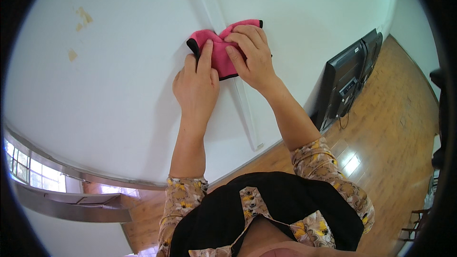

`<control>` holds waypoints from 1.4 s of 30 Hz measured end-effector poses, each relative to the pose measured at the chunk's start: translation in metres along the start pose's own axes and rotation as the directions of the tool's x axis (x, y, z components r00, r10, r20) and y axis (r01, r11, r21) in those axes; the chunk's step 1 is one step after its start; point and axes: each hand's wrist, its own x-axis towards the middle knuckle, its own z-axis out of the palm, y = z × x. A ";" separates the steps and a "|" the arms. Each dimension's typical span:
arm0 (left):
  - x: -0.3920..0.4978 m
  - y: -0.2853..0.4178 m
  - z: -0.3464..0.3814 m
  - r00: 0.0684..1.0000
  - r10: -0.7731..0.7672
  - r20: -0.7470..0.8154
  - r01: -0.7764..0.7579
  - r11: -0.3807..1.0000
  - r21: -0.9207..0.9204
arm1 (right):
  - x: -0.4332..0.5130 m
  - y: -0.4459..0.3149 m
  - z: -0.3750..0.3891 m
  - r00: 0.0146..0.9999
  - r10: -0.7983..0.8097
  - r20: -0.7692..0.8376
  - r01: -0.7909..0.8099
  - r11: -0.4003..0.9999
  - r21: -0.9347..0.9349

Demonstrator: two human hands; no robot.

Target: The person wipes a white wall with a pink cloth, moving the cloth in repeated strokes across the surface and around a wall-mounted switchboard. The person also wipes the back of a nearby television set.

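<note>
Both of my hands hold a pink cloth with black edging (225,59) around a white cable cover strip (246,114) that runs along the white wall (117,89). My left hand (198,85) presses the cloth's left part, with its index finger stretched over the pink fabric. On the right side, my right hand (251,55) pinches the cloth between thumb and bent fingers. The stretch of strip beneath the cloth is hidden. Above and below it, the strip shows bare, ending near a small fitting (260,146) low on the wall.
Black flat-screen monitors or televisions (342,78) lean against the wall at right, a cable hanging from one. Wood-look flooring (389,125) spreads below. Yellowish patches (84,16) mark the wall at upper left. A doorway frame (89,178) and a window (35,167) lie lower left.
</note>
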 end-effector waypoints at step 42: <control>0.006 -0.067 -0.002 0.952 -0.193 -0.237 0.193 0.981 -0.027 | 0.034 0.009 0.085 0.995 -0.092 0.041 0.071 0.931 0.357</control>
